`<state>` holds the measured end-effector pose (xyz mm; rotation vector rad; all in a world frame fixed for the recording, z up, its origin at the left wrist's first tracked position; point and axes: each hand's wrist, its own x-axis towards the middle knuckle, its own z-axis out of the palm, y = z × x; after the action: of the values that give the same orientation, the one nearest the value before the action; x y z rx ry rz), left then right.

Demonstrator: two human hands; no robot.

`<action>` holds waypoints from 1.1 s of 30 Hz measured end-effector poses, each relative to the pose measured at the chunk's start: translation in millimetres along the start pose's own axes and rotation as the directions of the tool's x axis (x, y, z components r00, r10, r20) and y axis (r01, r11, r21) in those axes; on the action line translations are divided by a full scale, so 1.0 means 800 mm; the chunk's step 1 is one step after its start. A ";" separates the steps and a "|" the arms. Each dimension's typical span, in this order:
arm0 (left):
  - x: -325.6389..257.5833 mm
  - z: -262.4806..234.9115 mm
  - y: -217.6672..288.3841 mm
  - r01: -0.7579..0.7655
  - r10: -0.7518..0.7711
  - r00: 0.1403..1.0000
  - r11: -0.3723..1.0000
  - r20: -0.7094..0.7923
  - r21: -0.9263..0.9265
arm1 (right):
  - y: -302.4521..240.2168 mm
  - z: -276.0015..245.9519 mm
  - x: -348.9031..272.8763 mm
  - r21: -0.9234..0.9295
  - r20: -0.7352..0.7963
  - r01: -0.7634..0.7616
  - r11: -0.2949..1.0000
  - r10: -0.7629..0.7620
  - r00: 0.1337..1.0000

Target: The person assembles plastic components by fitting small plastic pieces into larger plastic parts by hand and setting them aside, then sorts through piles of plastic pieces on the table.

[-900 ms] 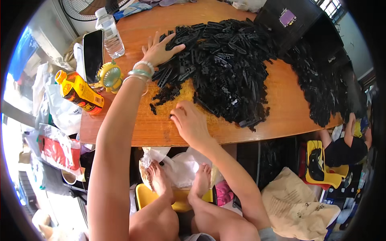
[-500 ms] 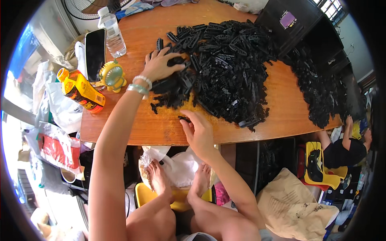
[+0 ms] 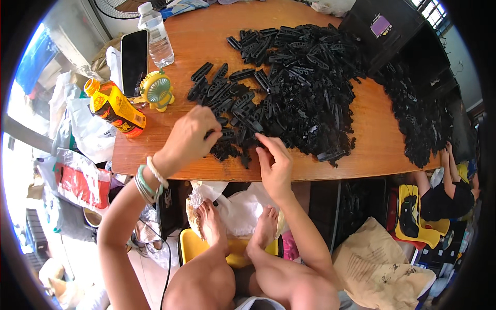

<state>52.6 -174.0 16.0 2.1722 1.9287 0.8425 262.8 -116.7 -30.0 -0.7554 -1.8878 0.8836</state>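
From left to right, the bare left hand (image 3: 188, 137) curls narrowly and the bare right hand (image 3: 278, 166) has thumb and fingers slightly parted, any grip unclear, beside slim black plastic-looking pieces (image 3: 310, 98), probably light, stiff and best pinched mid-length, heaped near the brown wooden tabletop's (image 3: 377, 126) front edge, with bare wood to their right.

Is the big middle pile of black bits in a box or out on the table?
Out. The black pieces lie loose in a heap on the table, with bare wood showing to either side.
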 end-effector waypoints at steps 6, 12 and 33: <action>-0.011 0.010 0.004 -0.065 0.071 0.996 0.992 -0.057 0.108 | 0.006 -0.007 -0.026 0.159 -0.107 -0.151 0.976 0.169 0.980; -0.011 -0.002 0.041 -0.186 0.218 0.969 0.953 -0.118 0.238 | 0.008 -0.036 -0.023 -0.343 0.016 0.103 0.934 -0.104 0.994; -0.029 0.009 0.141 -0.217 0.209 0.964 0.976 -0.162 -0.033 | 0.083 -0.250 -0.168 -0.045 0.554 -0.795 0.604 0.678 0.484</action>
<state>154.3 -215.0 52.0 2.3790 1.7368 1.1169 508.0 -130.6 -77.1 -1.3488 -1.8229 2.0100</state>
